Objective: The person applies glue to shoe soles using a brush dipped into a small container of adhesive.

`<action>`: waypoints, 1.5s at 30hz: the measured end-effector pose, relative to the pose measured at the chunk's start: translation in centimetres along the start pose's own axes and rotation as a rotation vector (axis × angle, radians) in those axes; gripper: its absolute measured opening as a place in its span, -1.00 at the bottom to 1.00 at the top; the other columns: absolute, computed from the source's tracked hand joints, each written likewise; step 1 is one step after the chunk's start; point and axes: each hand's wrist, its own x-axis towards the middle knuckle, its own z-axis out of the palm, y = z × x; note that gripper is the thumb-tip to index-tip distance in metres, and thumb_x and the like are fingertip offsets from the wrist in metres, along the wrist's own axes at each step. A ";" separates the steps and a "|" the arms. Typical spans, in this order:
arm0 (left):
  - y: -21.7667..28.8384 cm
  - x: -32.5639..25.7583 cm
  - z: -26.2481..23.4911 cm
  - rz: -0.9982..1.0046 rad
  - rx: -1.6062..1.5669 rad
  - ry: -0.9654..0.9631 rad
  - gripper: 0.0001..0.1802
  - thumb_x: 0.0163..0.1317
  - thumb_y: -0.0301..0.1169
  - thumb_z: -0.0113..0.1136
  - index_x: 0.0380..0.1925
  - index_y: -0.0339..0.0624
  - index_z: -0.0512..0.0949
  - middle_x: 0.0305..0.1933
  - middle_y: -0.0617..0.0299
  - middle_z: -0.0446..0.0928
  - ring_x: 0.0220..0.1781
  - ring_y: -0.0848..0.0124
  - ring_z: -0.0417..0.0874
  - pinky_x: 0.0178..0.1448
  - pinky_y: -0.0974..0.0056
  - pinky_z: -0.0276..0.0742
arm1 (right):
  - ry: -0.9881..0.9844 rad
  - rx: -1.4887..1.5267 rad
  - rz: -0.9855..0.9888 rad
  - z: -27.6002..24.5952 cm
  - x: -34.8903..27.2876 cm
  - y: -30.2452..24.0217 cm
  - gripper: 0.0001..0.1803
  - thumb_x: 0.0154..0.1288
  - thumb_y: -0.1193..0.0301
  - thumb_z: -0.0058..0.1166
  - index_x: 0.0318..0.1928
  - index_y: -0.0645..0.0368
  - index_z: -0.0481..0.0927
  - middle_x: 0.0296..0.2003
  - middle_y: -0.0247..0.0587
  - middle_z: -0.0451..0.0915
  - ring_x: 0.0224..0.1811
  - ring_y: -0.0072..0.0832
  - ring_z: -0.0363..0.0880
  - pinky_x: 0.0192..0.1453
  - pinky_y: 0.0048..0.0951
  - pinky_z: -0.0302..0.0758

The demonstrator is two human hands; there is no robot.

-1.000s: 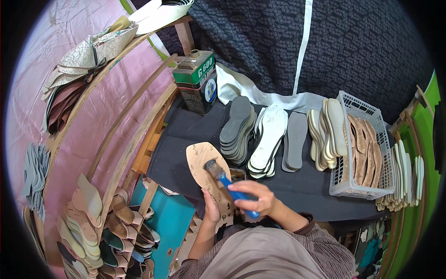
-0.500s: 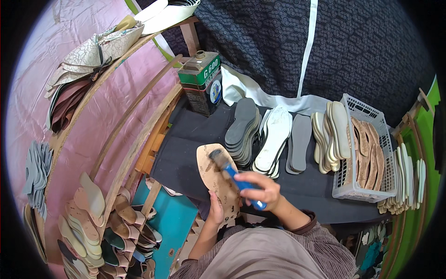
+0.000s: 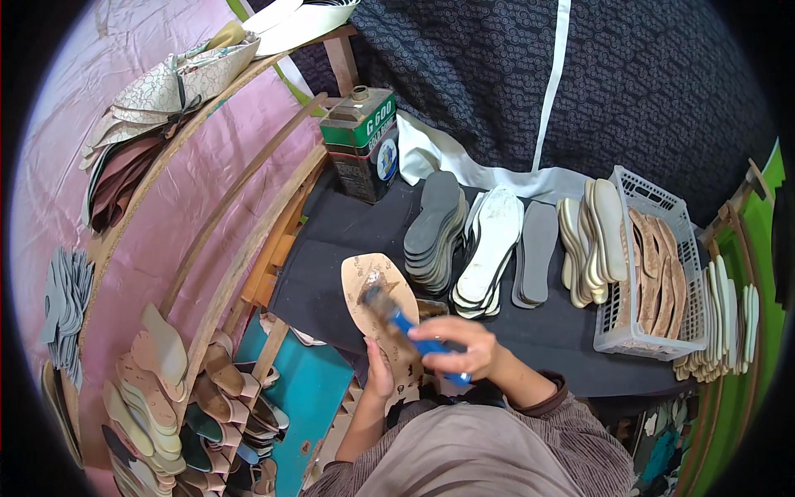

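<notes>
Tan insole point(image 3: 374, 286), glue-smeared under brush point(image 3: 396, 313)

A small shoemaking workshop

Stacks of grey and white insoles point(image 3: 464, 236) cover a dark desk point(image 3: 331, 248), a white basket point(image 3: 654, 273) holds tan soles, a green glue tin point(image 3: 362, 142) stands behind, and wooden racks point(image 3: 190, 364) at the left carry more cut pieces.

A blue-handled brush point(image 3: 411, 329) lies on a tan insole point(image 3: 372, 286); grey insoles point(image 3: 435, 228), white basket point(image 3: 654, 273).
</notes>
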 end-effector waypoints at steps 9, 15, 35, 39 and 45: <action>-0.3 0.1 0.0 0.102 -0.062 0.122 -0.26 0.38 0.14 -0.61 0.26 -0.22 0.12 0.25 0.08 0.26 0.28 0.28 0.30 0.34 0.16 0.18 | -0.158 0.075 0.006 0.4 -0.7 -0.9 -0.74 -0.01 0.53 0.19 -0.22 0.20 0.56 -0.07 0.24 0.50 -0.15 0.01 0.58 -0.15 -0.14 0.57; 2.1 -0.3 2.2 0.156 -0.080 -0.103 -0.28 0.38 0.15 -0.59 0.23 -0.19 0.18 0.18 0.11 0.36 0.19 0.30 0.39 0.27 0.20 0.28 | 0.047 -0.041 0.055 -0.4 -1.0 0.3 -0.69 -0.07 0.62 0.20 -0.22 0.21 0.55 -0.07 0.22 0.50 -0.19 -0.03 0.60 -0.16 -0.21 0.58; 1.3 -0.1 1.9 0.134 -0.085 0.172 -0.22 0.34 0.20 -0.61 0.17 -0.25 0.22 -0.06 0.04 0.49 -0.22 0.26 0.58 -0.11 0.20 0.51 | 0.061 0.014 0.042 -0.6 -1.7 -0.1 -0.74 0.01 0.53 0.21 -0.22 0.19 0.54 -0.09 0.19 0.52 -0.19 -0.03 0.60 -0.16 -0.20 0.58; -0.9 1.2 -3.5 0.193 -0.418 -0.557 -0.27 0.38 0.14 -0.58 0.30 -0.19 0.10 0.31 0.12 0.23 0.31 0.30 0.27 0.36 0.21 0.16 | -0.113 0.122 -0.036 0.5 -1.5 -1.5 -0.78 0.02 0.48 0.23 -0.26 0.22 0.57 -0.09 0.20 0.52 -0.17 -0.02 0.59 -0.14 -0.18 0.57; 0.7 0.0 1.7 0.125 -0.162 0.314 -0.21 0.32 0.23 -0.60 0.11 -0.23 0.28 -0.08 0.06 0.50 -0.07 0.28 0.54 0.04 0.20 0.44 | 0.024 0.024 0.063 -0.7 -2.0 -0.6 -0.75 0.01 0.51 0.22 -0.24 0.21 0.55 -0.11 0.22 0.52 -0.23 -0.04 0.60 -0.16 -0.15 0.57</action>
